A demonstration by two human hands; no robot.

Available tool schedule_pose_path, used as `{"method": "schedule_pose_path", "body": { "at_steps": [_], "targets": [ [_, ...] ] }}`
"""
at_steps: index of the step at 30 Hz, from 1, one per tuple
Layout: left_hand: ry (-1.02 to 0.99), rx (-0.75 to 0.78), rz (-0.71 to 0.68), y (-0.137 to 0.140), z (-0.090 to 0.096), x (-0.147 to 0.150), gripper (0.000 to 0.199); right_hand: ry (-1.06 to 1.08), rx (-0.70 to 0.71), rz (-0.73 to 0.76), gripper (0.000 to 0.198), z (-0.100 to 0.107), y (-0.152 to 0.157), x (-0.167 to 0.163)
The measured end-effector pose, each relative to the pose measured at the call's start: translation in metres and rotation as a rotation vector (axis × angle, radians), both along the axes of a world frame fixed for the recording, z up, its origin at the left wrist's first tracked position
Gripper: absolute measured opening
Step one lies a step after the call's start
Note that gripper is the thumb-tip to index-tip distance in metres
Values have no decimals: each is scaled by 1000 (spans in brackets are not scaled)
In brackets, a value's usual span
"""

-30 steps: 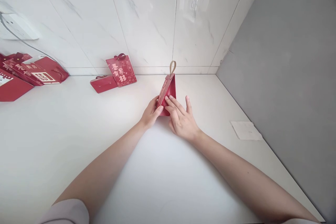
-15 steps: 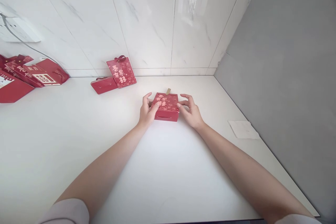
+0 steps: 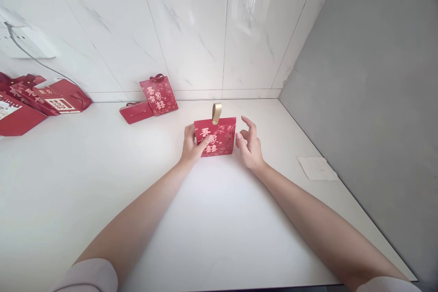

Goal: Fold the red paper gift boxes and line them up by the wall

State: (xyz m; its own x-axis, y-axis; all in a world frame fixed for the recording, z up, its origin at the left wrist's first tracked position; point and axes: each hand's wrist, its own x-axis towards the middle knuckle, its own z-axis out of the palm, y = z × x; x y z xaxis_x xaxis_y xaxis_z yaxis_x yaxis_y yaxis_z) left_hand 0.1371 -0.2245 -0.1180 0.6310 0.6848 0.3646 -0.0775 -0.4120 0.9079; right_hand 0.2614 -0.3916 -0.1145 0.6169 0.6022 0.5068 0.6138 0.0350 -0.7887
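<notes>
A red gift box (image 3: 224, 134) with pink lettering and a floral print stands upright on the white table in the middle. From its top edge rises a gold ribbon loop (image 3: 216, 113). My left hand (image 3: 193, 145) grips the box by its left side, thumb across the printed front; the other fingers are mostly hidden behind it. Just right of the box is my right hand (image 3: 251, 146), apart from it, with the index finger raised and the thumb out, holding nothing.
Against the tiled wall lean a red printed box (image 3: 160, 96) with a dark red ribbon and a smaller red box (image 3: 137, 112). Several red boxes (image 3: 65, 96) crowd the far left, below a socket (image 3: 29, 41) with a grey cable. A white tissue (image 3: 317, 168) lies near the grey side panel.
The box has been tipped upright, so its printed face is toward me and the gold loop stands higher. My right hand has come away from its right side.
</notes>
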Motion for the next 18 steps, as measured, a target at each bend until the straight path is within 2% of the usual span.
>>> {"method": "schedule_pose_path", "body": {
  "at_steps": [4,6,8,9,13,15,18],
  "targets": [
    [185,-81,-206,-3,1,1,70,-191,159,-159,45,12,-1,2],
    [221,-74,-244,-6,5,2,74,-313,228,-194,42,28,-3,0],
    [222,-76,-259,-7,9,1,75,-422,225,-203,36,51,-5,-7],
    [214,-75,-268,-8,11,1,75,-485,185,-179,33,64,-5,-12],
    [191,-66,-322,-9,16,2,77,-713,-124,-28,30,107,2,-27],
    [195,-87,-318,-9,15,2,76,-709,-205,-71,26,116,9,-26],
    [206,-151,-285,-6,10,2,78,-658,-255,-144,17,119,10,-10]
  ]
}}
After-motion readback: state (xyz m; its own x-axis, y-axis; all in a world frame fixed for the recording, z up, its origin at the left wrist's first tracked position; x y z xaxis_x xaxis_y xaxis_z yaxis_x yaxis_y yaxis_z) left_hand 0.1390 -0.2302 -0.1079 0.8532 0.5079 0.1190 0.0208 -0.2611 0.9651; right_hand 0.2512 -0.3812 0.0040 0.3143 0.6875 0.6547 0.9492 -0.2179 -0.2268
